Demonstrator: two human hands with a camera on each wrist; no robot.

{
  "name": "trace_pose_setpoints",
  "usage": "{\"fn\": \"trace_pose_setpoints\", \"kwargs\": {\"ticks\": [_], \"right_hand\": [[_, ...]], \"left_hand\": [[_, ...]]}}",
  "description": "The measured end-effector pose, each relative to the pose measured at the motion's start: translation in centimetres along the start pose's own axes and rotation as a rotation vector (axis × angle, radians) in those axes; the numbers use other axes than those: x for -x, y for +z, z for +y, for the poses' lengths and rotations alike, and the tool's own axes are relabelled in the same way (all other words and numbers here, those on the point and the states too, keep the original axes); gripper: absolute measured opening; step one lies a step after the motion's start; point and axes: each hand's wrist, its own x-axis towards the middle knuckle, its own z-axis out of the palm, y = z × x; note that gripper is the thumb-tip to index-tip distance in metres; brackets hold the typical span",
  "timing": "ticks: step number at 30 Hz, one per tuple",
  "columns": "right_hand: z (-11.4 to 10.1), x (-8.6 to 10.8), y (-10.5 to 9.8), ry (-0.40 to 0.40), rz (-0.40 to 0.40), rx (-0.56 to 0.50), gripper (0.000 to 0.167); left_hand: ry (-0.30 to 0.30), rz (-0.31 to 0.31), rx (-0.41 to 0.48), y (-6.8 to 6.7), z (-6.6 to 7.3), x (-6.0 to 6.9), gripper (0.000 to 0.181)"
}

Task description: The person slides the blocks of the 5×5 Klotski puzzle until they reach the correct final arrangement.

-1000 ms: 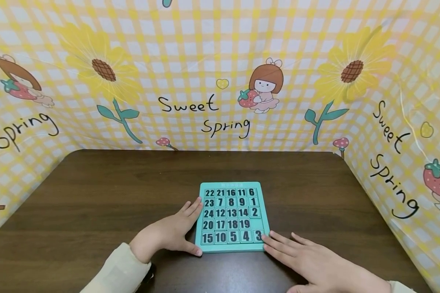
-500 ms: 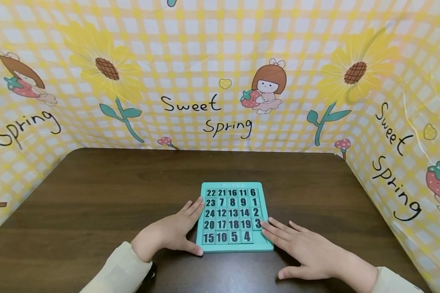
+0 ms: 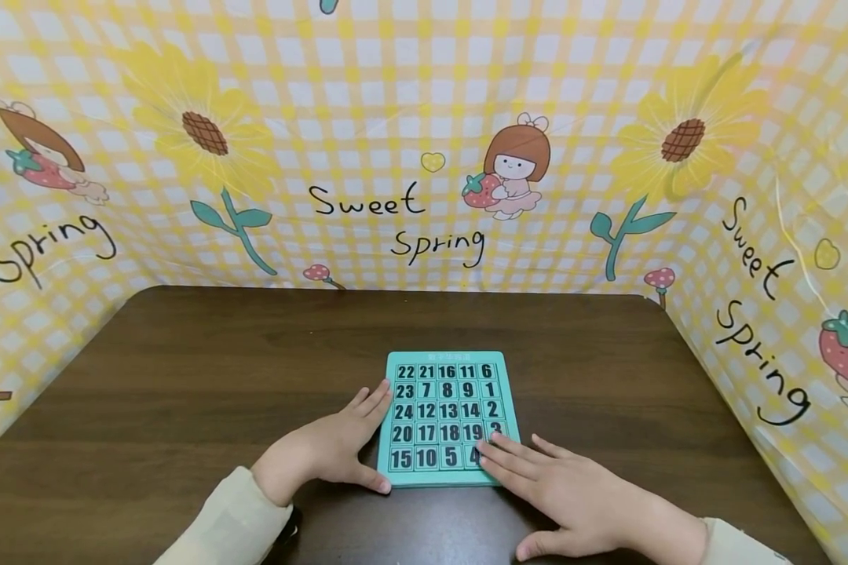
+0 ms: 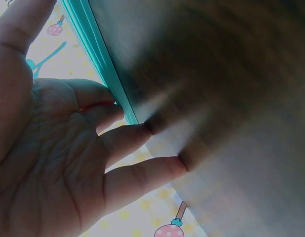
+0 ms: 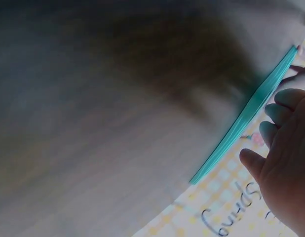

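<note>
A turquoise sliding number puzzle (image 3: 438, 480) lies flat on the table, filled with square numbered tiles. My left hand (image 3: 338, 446) rests along its left edge, fingers extended, thumb at the near-left corner. The left wrist view shows that palm (image 4: 54, 158) beside the puzzle's edge (image 4: 95, 54). My right hand (image 3: 579, 494) reaches over the near-right corner, fingertips touching the 4 tile (image 3: 473, 457) in the bottom row. It partly covers the 3 tile (image 3: 495, 428) above and hides the bottom-right slot. In the right wrist view, the right fingers (image 5: 281, 113) extend over the puzzle's side (image 5: 241, 123).
The puzzle sits on a dark brown wooden table (image 3: 268, 337). A yellow checked cloth (image 3: 367, 102) with flowers and lettering stands behind it and along both sides. A small dark object (image 3: 290, 527) shows by the left sleeve.
The 3 tile has slid up one place under my right fingertips, leaving a gap in the bottom-right corner. My right hand has since moved left onto the 4 tile. The left hand stays put.
</note>
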Motion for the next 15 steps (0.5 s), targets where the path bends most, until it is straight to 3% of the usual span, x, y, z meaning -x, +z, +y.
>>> {"fn": "trace_pose_setpoints", "kwargs": {"ticks": [6, 15], "right_hand": [[-0.54, -0.35, 0.15, -0.033, -0.012, 0.04, 0.087], [-0.21, 0.59, 0.13, -0.002, -0.017, 0.014, 0.086]], "left_hand": [[0.001, 0.001, -0.007, 0.16, 0.04, -0.07, 0.122], [-0.001, -0.003, 0.002, 0.08, -0.12, -0.06, 0.123]]}}
